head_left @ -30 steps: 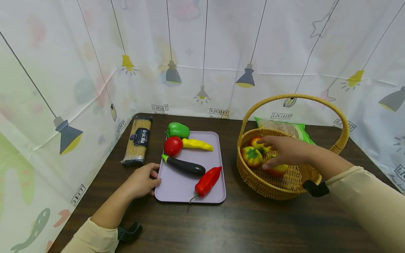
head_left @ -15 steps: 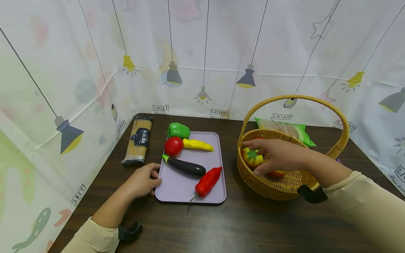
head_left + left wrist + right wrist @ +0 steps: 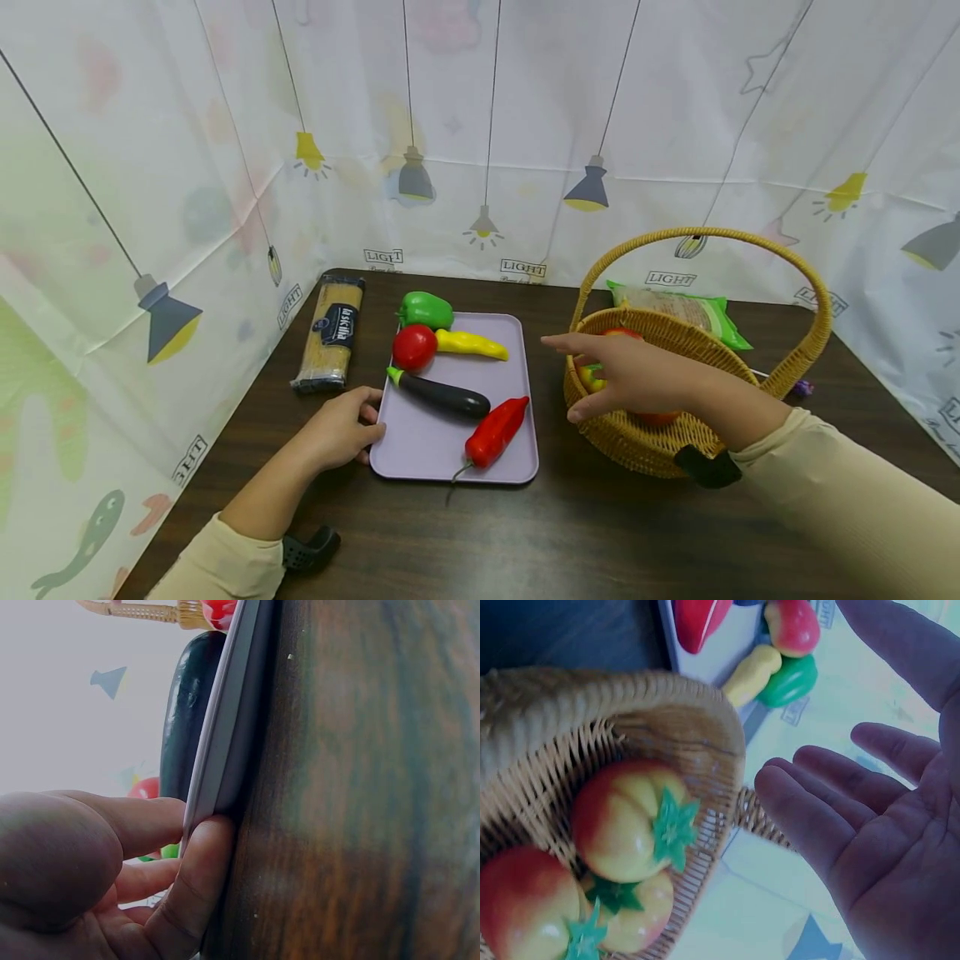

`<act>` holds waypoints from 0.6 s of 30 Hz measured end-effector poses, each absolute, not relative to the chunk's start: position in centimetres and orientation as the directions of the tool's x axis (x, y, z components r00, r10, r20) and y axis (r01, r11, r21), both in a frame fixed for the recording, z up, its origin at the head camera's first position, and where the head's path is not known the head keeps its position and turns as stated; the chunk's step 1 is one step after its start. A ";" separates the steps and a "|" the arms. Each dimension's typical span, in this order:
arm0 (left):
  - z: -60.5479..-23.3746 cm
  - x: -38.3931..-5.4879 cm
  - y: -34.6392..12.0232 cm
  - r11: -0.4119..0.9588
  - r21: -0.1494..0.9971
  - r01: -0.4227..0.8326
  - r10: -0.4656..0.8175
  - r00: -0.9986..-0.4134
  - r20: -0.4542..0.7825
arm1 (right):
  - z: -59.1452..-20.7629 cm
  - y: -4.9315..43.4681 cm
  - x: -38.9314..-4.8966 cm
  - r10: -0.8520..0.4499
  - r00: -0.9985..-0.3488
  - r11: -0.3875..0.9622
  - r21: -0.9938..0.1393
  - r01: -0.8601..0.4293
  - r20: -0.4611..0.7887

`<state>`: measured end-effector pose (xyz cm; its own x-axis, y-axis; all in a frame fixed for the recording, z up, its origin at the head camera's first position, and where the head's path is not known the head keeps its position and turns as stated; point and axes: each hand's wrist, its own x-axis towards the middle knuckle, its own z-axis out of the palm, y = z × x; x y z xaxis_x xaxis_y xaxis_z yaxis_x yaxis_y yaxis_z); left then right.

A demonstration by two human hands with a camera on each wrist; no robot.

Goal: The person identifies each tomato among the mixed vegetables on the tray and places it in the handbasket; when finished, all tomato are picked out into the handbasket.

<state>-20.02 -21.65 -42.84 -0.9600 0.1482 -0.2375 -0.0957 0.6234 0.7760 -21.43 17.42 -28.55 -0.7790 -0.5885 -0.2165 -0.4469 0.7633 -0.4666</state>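
Observation:
My left hand (image 3: 341, 429) grips the left edge of a lilac tray (image 3: 412, 442); in the left wrist view, digits lie on both sides of its rim (image 3: 217, 750). On the tray are an eggplant (image 3: 446, 396), a red pepper (image 3: 497, 433) and a yellow pepper (image 3: 471, 343). A red tomato (image 3: 414, 347) and a green bell pepper (image 3: 426, 310) sit at its upper left corner. My right hand (image 3: 645, 371), fingers extended and holding nothing, is over the left rim of a wicker basket (image 3: 615, 450). Inside lie red-and-yellow toy tomatoes (image 3: 626, 825) with green leaf tops, partly hidden in the head view.
A pack of spaghetti (image 3: 330, 333) lies left of the tray. Behind the basket is a green-edged bag (image 3: 675, 308), and a purple-ended stick (image 3: 802, 388) shows beside it. The basket's tall handle (image 3: 705, 232) arches up. A printed curtain surrounds the dark table (image 3: 525, 542).
My right hand has moved left from inside the basket to its left rim, with its fingers pointing toward the tray. My left hand has stayed on the tray edge.

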 end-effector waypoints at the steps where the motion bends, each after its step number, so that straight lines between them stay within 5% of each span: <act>1: -42.8 -20.0 -21.6 0.622 0.777 -0.096 0.150 -0.960 -0.238 | -28.7 17.2 -21.4 -0.587 -0.780 0.766 -0.461 -0.448 -0.219; 18: -42.8 -20.1 -21.6 0.621 0.777 -0.104 0.148 -0.958 -0.247 | -29.3 13.7 -22.3 -0.595 -0.778 0.761 -0.451 -0.466 -0.201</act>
